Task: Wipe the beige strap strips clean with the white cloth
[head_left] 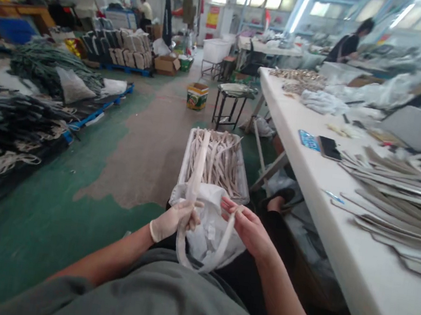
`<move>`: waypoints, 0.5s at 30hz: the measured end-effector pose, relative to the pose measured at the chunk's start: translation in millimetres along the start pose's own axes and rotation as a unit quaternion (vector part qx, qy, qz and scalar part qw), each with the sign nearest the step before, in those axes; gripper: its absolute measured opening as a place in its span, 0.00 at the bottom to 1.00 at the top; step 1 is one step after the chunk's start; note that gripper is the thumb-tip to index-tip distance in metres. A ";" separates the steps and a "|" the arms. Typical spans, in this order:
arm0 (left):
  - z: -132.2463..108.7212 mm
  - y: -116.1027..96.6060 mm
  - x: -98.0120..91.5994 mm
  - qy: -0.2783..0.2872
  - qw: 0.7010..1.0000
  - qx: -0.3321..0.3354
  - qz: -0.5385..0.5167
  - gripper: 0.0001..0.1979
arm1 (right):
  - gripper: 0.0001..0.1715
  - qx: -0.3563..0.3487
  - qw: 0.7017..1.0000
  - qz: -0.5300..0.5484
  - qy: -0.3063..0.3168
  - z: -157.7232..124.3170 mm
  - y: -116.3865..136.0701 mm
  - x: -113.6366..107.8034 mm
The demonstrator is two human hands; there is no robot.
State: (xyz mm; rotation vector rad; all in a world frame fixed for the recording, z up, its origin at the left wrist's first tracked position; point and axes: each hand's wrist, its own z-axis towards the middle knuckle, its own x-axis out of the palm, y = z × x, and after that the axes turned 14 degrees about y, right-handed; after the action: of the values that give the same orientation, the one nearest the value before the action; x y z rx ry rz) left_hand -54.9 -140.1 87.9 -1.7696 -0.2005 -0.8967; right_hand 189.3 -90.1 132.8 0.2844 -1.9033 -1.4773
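A long pale strip (198, 169) runs from the crate side towards me, loops down over my lap and rises again on the right. My left hand (174, 219), in a thin whitish glove, is closed around its left length. The bare right hand (247, 225) pinches the strip's other end between thumb and finger, its remaining fingers spread. A white plastic bag (206, 229) lies open beneath both hands on my lap, with small white pieces in it. Just beyond stands a white crate (246, 175) full of similar pale strips (220, 156).
On my right a long white table (295, 132) carries a phone (329, 148), a blue packet (309, 140) and many grey-brown strips (394, 202). A black stool (236, 96) and a box (197, 96) stand ahead. Dark bundles (14, 116) lie left. A person (347, 44) works at the back right.
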 end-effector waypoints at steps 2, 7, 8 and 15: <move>-2.8 7.9 2.6 0.059 0.996 -0.057 0.043 0.27 | 0.17 -0.007 0.998 0.060 -0.002 11.9 1.4 -11.0; -10.9 26.4 8.5 0.152 0.966 -0.181 0.105 0.31 | 0.18 -0.078 0.992 0.100 -0.024 37.3 12.7 -31.5; -12.4 29.4 9.3 0.157 0.962 -0.193 0.112 0.31 | 0.18 -0.097 0.989 0.101 -0.037 40.6 16.4 -34.8; -5.1 17.4 9.4 0.107 0.948 -0.118 0.275 0.33 | 0.20 -0.130 0.986 -0.029 -0.101 34.7 34.3 -18.8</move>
State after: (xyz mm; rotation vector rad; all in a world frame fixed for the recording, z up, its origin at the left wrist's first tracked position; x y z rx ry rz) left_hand -41.4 -154.1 81.8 -1.7913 0.5407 -0.7092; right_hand 189.0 -42.0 153.3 0.0717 -1.8404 -1.8320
